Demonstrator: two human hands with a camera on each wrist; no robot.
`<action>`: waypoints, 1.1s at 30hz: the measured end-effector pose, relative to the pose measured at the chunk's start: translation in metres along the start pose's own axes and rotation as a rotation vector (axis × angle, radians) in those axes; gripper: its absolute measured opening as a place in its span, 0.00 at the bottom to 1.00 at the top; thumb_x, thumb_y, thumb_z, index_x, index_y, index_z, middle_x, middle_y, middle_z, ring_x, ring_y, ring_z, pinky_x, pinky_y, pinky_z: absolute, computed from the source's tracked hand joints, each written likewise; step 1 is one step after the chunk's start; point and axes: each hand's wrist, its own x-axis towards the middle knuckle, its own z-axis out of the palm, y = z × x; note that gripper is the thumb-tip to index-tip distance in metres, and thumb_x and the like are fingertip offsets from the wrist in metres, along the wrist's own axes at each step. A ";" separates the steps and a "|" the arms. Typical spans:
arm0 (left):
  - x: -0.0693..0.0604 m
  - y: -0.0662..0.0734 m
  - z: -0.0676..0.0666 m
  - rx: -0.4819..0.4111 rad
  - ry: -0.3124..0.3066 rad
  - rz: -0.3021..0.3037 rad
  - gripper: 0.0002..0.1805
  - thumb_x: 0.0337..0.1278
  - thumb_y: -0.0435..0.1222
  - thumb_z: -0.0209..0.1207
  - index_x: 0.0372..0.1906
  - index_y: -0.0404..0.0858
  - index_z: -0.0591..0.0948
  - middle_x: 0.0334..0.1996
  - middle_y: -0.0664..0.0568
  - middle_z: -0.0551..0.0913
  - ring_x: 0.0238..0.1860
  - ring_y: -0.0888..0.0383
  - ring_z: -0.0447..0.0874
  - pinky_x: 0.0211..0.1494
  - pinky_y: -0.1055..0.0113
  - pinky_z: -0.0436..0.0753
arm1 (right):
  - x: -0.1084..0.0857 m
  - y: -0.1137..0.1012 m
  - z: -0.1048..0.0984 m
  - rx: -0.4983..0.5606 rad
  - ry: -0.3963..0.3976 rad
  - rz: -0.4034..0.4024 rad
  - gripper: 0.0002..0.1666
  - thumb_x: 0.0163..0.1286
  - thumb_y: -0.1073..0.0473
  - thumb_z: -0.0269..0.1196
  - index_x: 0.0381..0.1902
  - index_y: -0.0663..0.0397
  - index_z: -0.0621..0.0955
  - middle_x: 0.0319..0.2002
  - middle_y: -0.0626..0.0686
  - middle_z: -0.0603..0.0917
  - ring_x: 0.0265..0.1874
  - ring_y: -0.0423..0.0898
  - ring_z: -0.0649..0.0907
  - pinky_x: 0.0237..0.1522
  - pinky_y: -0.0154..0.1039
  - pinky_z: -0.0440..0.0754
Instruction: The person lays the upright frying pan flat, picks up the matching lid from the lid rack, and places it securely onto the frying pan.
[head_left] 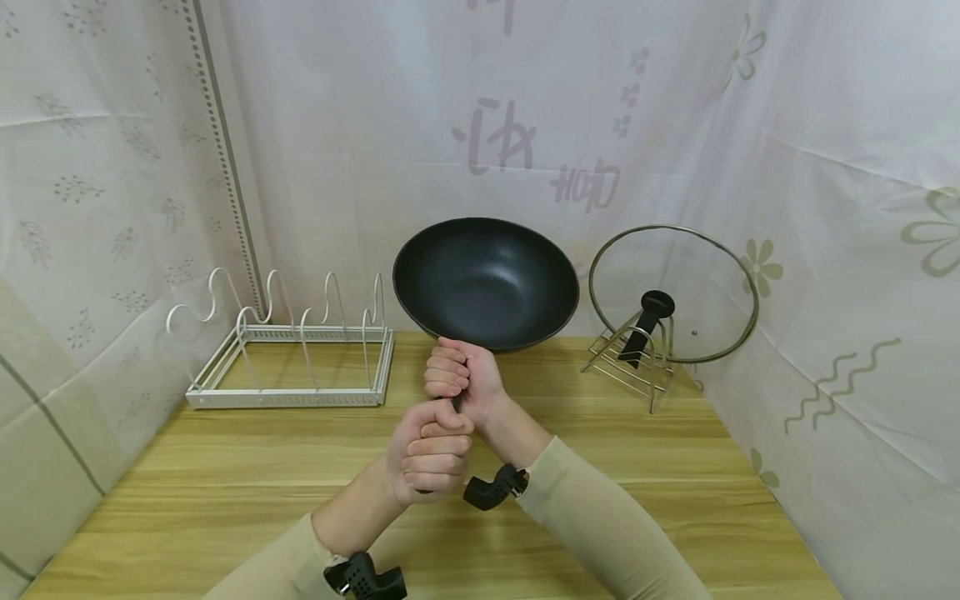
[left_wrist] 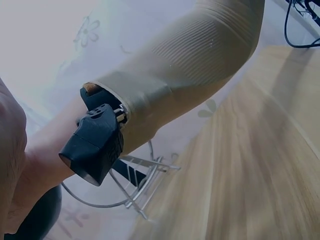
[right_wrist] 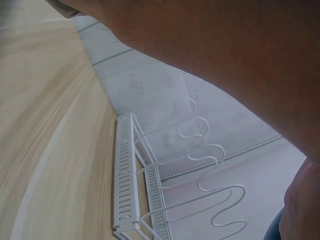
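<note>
Two bare hands, both on one black handle (head_left: 457, 403). Right hand (head_left: 469, 379) nearer the wok (head_left: 483, 283), left hand (head_left: 431, 454) farther down, toward handle's end. Two grips, both narrow, fingers curled round that same handle, just a short bit of it visible between them. One black wok in all, mid head view, tilted, inner side toward the head camera, between one rack and one stand. Cannot tell contact of wok with surface (head_left: 738, 517).

One white rack (head_left: 288, 399) on surface, left of wok: one slotted frame, four wavy wire dividers, two humps each. Same rack in right wrist view. One small wire stand (head_left: 651, 375) on surface, right of wok, well apart from rack. One clear lid (head_left: 690, 283) at the stand, on edge and tilted, one metal rim, one black knob (head_left: 657, 303).

Two tan sleeves (head_left: 600, 525). Two black wrist cameras (head_left: 495, 489), one per arm. One wood-grain surface under everything. Three sides of pale printed cloth (head_left: 322, 150). Black cables (left_wrist: 302, 46) at top right of left wrist view, exact count unclear.
</note>
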 end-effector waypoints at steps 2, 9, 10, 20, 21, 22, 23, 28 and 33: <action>0.000 0.000 -0.002 -0.015 0.001 -0.005 0.26 0.82 0.35 0.41 0.18 0.47 0.58 0.11 0.60 0.60 0.08 0.64 0.56 0.10 0.73 0.57 | -0.001 0.000 -0.002 0.006 0.008 -0.003 0.34 0.92 0.52 0.34 0.17 0.43 0.58 0.11 0.44 0.68 0.09 0.40 0.73 0.17 0.28 0.69; 0.000 0.000 -0.008 -0.049 0.002 -0.009 0.26 0.81 0.35 0.41 0.18 0.48 0.58 0.11 0.60 0.60 0.07 0.64 0.56 0.11 0.73 0.57 | -0.003 -0.002 -0.009 0.017 0.035 -0.012 0.35 0.92 0.52 0.34 0.16 0.43 0.60 0.11 0.44 0.67 0.09 0.40 0.72 0.18 0.28 0.68; 0.000 0.000 -0.009 -0.052 0.002 -0.009 0.26 0.81 0.35 0.41 0.18 0.48 0.58 0.11 0.60 0.60 0.07 0.64 0.56 0.11 0.73 0.57 | -0.004 -0.002 -0.010 0.022 0.041 -0.012 0.35 0.92 0.52 0.34 0.16 0.43 0.60 0.11 0.44 0.67 0.09 0.40 0.71 0.18 0.28 0.68; -0.001 -0.002 -0.019 -0.070 0.008 0.000 0.25 0.81 0.35 0.41 0.18 0.48 0.58 0.11 0.61 0.59 0.07 0.65 0.56 0.11 0.74 0.57 | -0.006 -0.003 -0.020 0.059 0.106 -0.024 0.36 0.92 0.52 0.36 0.15 0.45 0.64 0.11 0.45 0.68 0.09 0.39 0.69 0.17 0.28 0.69; -0.002 -0.002 -0.020 -0.073 0.009 0.000 0.25 0.81 0.35 0.41 0.19 0.48 0.58 0.11 0.61 0.59 0.07 0.65 0.56 0.11 0.74 0.57 | -0.006 -0.003 -0.021 0.057 0.112 -0.026 0.36 0.92 0.52 0.36 0.15 0.45 0.63 0.11 0.45 0.68 0.08 0.39 0.69 0.17 0.28 0.69; -0.002 -0.002 -0.021 -0.076 0.009 0.000 0.25 0.81 0.35 0.42 0.19 0.48 0.58 0.11 0.61 0.59 0.07 0.65 0.56 0.11 0.74 0.57 | -0.006 -0.003 -0.022 0.056 0.116 -0.029 0.36 0.92 0.52 0.36 0.15 0.45 0.63 0.11 0.45 0.67 0.08 0.39 0.69 0.17 0.28 0.68; -0.002 -0.002 -0.022 -0.080 0.010 0.000 0.25 0.81 0.35 0.42 0.19 0.48 0.58 0.11 0.61 0.59 0.07 0.65 0.56 0.11 0.74 0.57 | -0.007 -0.003 -0.024 0.057 0.120 -0.030 0.36 0.92 0.52 0.36 0.15 0.45 0.63 0.11 0.44 0.67 0.08 0.39 0.69 0.17 0.28 0.68; -0.005 -0.003 -0.028 -0.093 0.014 -0.005 0.25 0.82 0.35 0.42 0.19 0.48 0.58 0.12 0.60 0.59 0.08 0.65 0.56 0.12 0.74 0.57 | -0.008 -0.003 -0.030 0.069 0.121 -0.032 0.35 0.92 0.52 0.35 0.16 0.44 0.60 0.11 0.44 0.67 0.09 0.39 0.70 0.17 0.28 0.68; -0.007 -0.004 -0.032 -0.095 0.032 -0.003 0.26 0.82 0.35 0.43 0.18 0.48 0.58 0.12 0.61 0.58 0.08 0.65 0.55 0.12 0.74 0.56 | -0.010 -0.003 -0.035 0.068 0.116 -0.032 0.33 0.92 0.53 0.34 0.17 0.43 0.58 0.11 0.44 0.65 0.09 0.39 0.69 0.17 0.29 0.71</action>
